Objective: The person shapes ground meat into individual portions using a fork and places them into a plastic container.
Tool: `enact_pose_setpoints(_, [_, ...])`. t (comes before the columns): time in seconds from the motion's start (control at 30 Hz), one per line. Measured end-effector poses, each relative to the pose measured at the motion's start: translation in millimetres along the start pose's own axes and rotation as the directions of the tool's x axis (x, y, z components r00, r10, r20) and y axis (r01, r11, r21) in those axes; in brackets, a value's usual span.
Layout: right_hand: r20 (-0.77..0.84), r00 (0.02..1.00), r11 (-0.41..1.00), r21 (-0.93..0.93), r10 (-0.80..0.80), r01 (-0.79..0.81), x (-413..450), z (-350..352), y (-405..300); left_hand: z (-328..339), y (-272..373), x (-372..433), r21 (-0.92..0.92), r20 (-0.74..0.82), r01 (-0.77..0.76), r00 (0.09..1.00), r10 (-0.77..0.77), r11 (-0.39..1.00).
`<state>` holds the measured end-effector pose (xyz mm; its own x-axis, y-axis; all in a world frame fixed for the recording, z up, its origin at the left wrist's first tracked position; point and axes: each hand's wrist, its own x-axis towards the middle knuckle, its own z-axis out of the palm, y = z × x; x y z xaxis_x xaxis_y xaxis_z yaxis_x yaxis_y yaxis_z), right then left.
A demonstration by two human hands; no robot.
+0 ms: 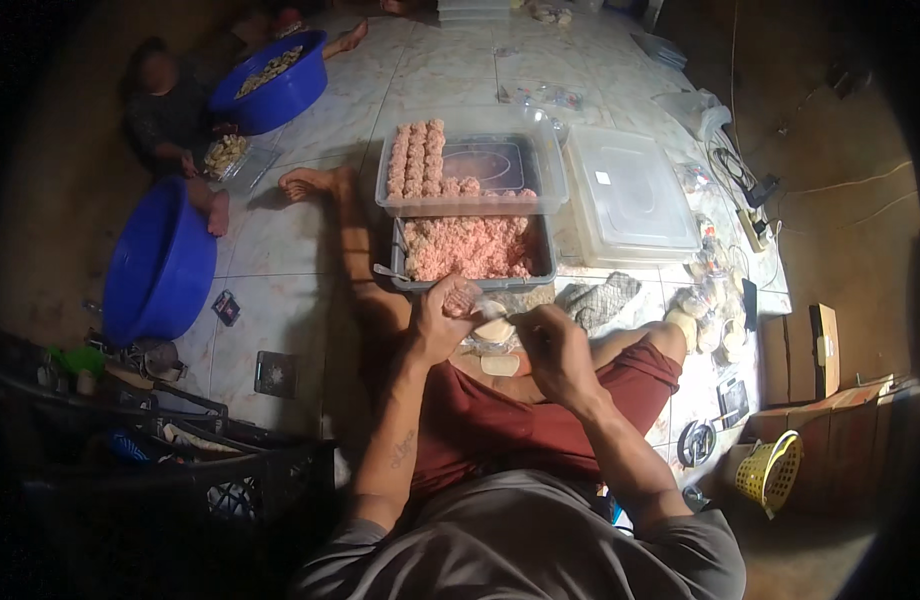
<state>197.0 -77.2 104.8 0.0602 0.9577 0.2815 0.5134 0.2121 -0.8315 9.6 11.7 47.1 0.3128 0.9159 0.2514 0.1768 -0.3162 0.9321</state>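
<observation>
My left hand [439, 322] is curled around a lump of pink minced filling [460, 301]. In my right hand [554, 345] is a small spoon or spatula [491, 309], its blurred tip close to that lump. Pale round dough wrappers [495, 331] lie on clear plastic below and between my hands. Just beyond them, a grey tub [475, 285] holds a mass of pink minced filling [467, 247], with a handle sticking out at its left corner. Above it sits a clear plastic box [554, 176] with rows of shaped pink balls [415, 161] along its left and near sides.
Lidded clear boxes [632, 195] and a crumpled cloth [604, 298] lie to the right, near bagged wrappers [707, 300] and cables [737, 172]. Blue basins [160, 262] and a seated person [164, 112] are at left. A black crate [167, 480] stands near left, a yellow basket [764, 472] near right.
</observation>
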Motion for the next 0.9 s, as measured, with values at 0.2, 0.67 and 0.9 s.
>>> enact_pose_setpoints(0.2, [0.095, 0.995, 1.0, -0.02, 0.003, -0.001, -5, 10, 11, -4, -7, -3, -0.036, 0.059, -0.057, 0.996, 0.059, 0.998])
enact_pose_setpoints(0.67, [0.194, 0.975, 0.99, 0.066, 0.111, -0.126, -9, 10, 19, 5, -46, -4, 0.277, -0.086, -0.399, 0.896, 0.436, 0.874])
enact_pose_setpoints(0.9, [0.104, 0.977, 0.978, 0.084, 0.183, -0.192, -7, -7, 15, -4, -12, -3, 0.058, -0.065, 0.026, 0.998, -0.023, 0.998])
